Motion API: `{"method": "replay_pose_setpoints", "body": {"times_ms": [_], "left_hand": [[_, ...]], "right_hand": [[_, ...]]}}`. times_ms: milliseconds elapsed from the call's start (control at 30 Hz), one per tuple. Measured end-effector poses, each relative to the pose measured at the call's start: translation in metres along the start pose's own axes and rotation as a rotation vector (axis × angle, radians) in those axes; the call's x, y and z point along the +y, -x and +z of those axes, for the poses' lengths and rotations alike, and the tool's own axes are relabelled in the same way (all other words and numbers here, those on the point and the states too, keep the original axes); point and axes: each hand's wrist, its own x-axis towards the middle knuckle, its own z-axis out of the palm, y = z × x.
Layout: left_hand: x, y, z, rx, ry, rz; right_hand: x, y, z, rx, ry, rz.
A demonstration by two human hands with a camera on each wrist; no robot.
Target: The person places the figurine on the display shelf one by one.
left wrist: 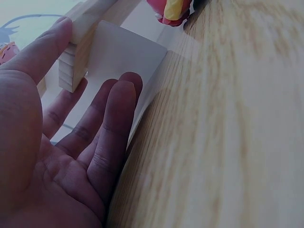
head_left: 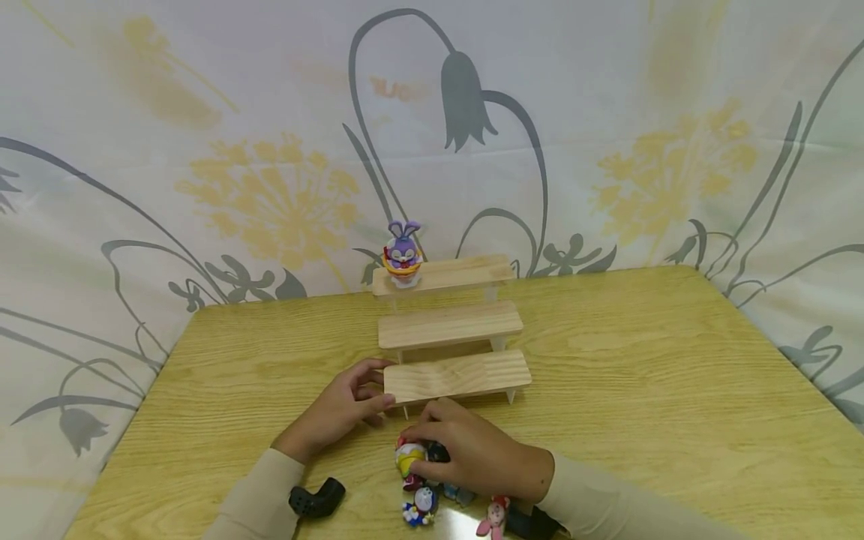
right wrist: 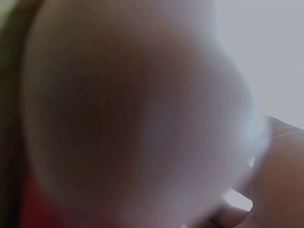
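Observation:
My left hand (head_left: 347,401) is at the left end of the lowest step of a three-step wooden display stand (head_left: 459,377). Its thumb and index finger hold that end of the board (left wrist: 71,69); the other fingers sit beside the pale stand leg (left wrist: 123,52). In front of the stand, my right hand (head_left: 472,450) pinches a small yellow, white and red figurine (head_left: 409,457) between thumb and fingers. Partly under that hand are more figurines. A blue-and-white figurine (head_left: 421,505) lies just nearer. The right wrist view is mostly blurred and filled by something very close.
A purple rabbit figurine (head_left: 403,255) stands at the left of the top step (head_left: 459,274). The middle step (head_left: 452,324) is bare wood. A pink figurine (head_left: 496,516) lies near the right sleeve. A black curved object (head_left: 317,499) appears by the left wrist. Patterned cloth (head_left: 432,150) hangs behind.

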Motion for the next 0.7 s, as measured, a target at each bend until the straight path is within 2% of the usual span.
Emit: {"method": "replay_pose_setpoints", "body": {"times_ms": [200, 433, 700], "left_hand": [[-0.0004, -0.0003, 0.0006, 0.001, -0.006, 0.001], [-0.0007, -0.0005, 0.0010, -0.004, -0.006, 0.012], [-0.0006, 0.0006, 0.0008, -0.003, -0.008, 0.013]], "right_hand": [[0.0030, 0.0020, 0.0011, -0.003, 0.034, -0.027], [0.0012, 0.0031, -0.0005, -0.026, 0.013, -0.016], [0.0000, 0.0029, 0.0013, -0.017, 0.067, -0.013]]}}
